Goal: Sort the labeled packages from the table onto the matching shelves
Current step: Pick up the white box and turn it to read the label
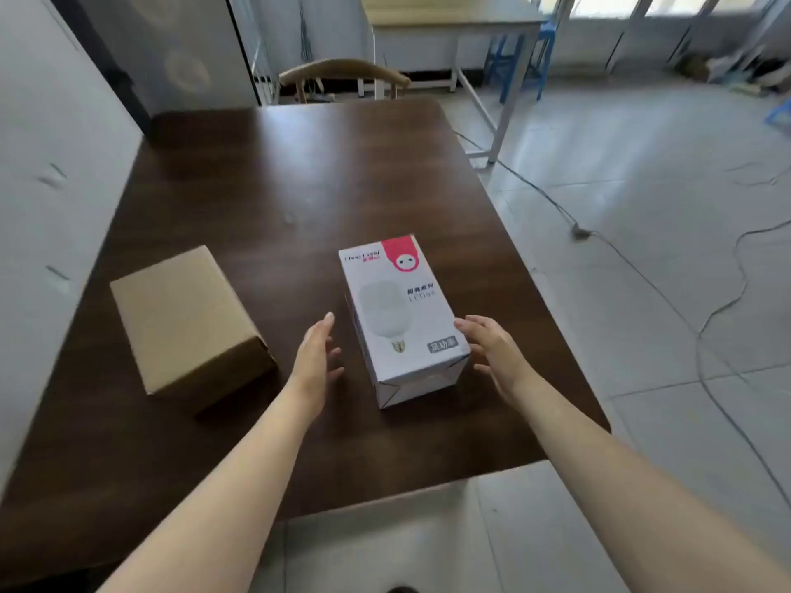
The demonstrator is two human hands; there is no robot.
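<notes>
A white LED bulb box with a red corner mark lies flat on the dark wooden table, right of centre. My left hand is open just left of the box, a small gap away. My right hand is open at the box's near right corner, fingertips close to or touching its edge. A plain brown cardboard box lies to the left on the same table, untouched. No shelves are in view.
A white wall runs along the table's left side. A wooden chair stands at the far end. Beyond it are a white-framed desk and a blue stool. Cables trail over the tiled floor on the right.
</notes>
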